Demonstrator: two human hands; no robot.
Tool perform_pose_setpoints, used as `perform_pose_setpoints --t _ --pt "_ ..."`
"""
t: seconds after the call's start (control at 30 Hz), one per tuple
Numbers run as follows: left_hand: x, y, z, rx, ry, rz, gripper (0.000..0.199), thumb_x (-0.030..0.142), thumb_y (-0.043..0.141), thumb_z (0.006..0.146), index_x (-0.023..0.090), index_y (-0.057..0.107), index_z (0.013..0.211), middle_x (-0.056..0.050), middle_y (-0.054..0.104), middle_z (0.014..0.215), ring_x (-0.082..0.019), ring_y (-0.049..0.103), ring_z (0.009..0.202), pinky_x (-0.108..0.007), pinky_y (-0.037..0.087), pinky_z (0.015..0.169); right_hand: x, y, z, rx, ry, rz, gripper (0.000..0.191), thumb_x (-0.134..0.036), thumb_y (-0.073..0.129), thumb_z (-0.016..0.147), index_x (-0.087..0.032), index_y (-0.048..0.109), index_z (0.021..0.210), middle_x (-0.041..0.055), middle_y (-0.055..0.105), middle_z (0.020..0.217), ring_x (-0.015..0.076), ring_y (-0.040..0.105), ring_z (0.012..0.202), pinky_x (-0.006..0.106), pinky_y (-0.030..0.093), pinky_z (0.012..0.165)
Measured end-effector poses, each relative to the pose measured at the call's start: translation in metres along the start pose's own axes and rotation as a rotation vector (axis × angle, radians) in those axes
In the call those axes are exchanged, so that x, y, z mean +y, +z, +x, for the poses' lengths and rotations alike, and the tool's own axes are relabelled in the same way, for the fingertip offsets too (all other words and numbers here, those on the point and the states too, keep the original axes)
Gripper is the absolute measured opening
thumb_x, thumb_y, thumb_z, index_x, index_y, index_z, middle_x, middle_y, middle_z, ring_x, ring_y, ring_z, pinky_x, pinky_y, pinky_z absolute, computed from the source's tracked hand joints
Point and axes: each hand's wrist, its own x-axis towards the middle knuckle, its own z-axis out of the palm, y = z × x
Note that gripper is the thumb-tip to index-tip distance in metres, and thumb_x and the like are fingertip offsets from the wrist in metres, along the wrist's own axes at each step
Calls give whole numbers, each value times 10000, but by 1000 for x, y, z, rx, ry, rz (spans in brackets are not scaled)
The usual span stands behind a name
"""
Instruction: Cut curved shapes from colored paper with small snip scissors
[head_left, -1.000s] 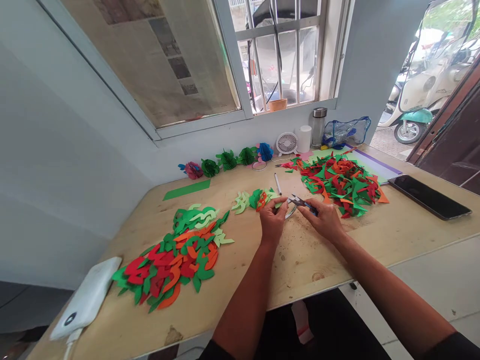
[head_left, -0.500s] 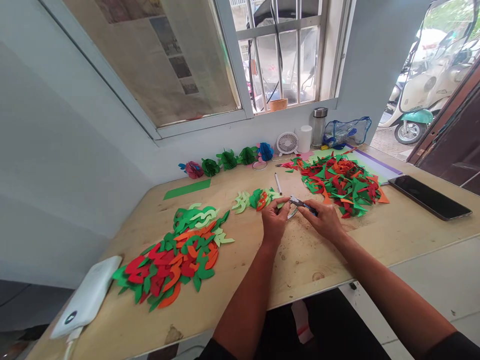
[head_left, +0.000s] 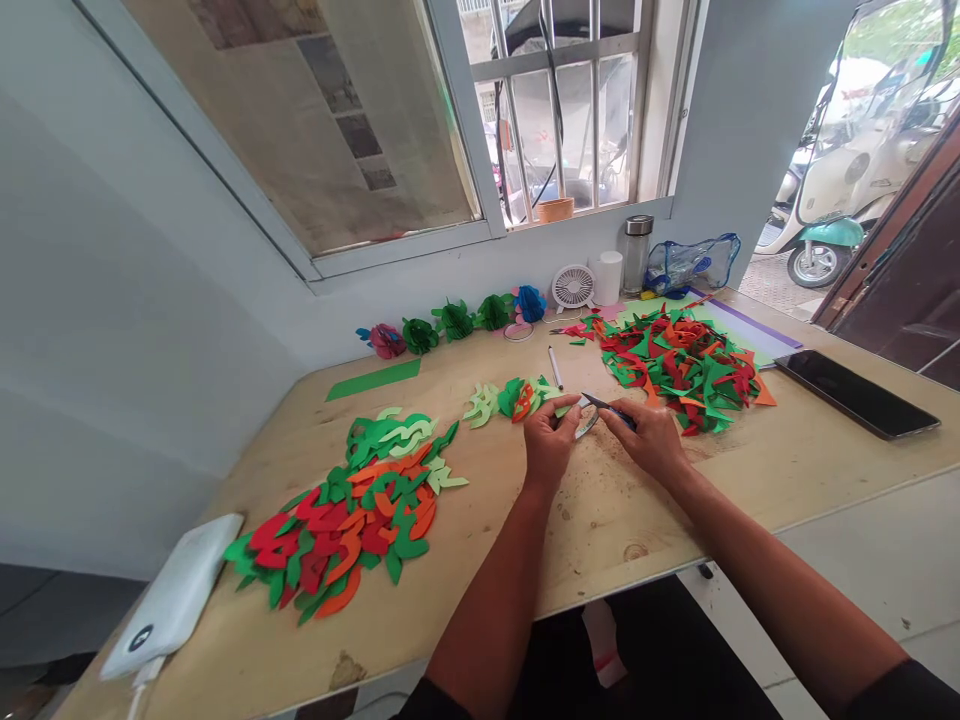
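My left hand (head_left: 551, 437) is closed in a pinch on a small white piece (head_left: 588, 424) with a curved edge, which looks like paper; much of it is behind my fingers. Closed round a slim dark tool (head_left: 616, 411), my right hand (head_left: 651, 437) points the tool's tip left at the white piece. Whether the tool is a pair of scissors or a knife, I cannot tell. Just beyond my left hand lie a green and orange paper piece (head_left: 517, 396) and pale green cutouts (head_left: 483, 404). A white pen (head_left: 555, 367) rests beyond my fingers.
Curved red, orange and green cutouts (head_left: 337, 520) are heaped at left, with paper scraps (head_left: 690, 365) at right. A phone (head_left: 855, 394) lies far right, a white power bank (head_left: 176, 592) far left. Along the wall stand paper ornaments (head_left: 455, 319), a fan (head_left: 574, 288) and a bottle (head_left: 637, 255).
The tool in my right hand has turned slightly, and its tip now looks darker and narrower. More of the white piece's curved edge shows. My left hand has barely moved.
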Motion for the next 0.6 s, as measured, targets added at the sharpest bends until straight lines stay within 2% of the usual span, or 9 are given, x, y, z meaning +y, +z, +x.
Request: perform_pose_setpoints --t 0.1,0.2,0.3,0.4,0.5,0.6 --pt "-2 -2 0 24 48 66 234 289 636 734 137 715 893 45 484 496 -50 372 416 -183 299 421 0 1 0 38 15 -38 432 -563 460 840 -203 697 865 2 586 570 128 513 508 225 301 510" --pt "1 -3 -2 55 125 117 195 264 639 744 157 722 885 7 574 611 -74 459 487 -191 356 464 0 2 0 97 19 -74 440 -575 461 836 -200 687 877 13 606 601 135 522 521 228 296 517" --pt "6 -1 -2 61 222 166 169 233 658 734 180 726 880 -44 656 787 -131 580 670 -223 449 600 1 1 0 144 5 -84 445 -577 450 845 -195 676 874 20 613 608 137 522 524 228 289 515" --pt "7 6 1 62 290 241 138 202 661 732 211 729 852 -57 679 831 -175 616 783 -279 477 743 1 0 0 189 -13 -83 442 -567 443 855 -189 671 876 28 618 617 138 525 535 226 291 518" --pt "1 16 4 16 327 301 157 190 640 747 239 727 868 -58 698 872 -204 624 883 -346 451 878 2 -2 -1 230 -15 -93 438 -561 439 860 -192 674 886 35 626 626 143 538 558 226 292 523" --pt "-9 22 2 -50 274 304 175 214 643 741 223 728 893 -66 710 910 -219 629 927 -372 442 908 2 -3 -1 244 -20 -104 437 -554 436 867 -191 678 902 44 640 645 145 552 576 227 287 523"
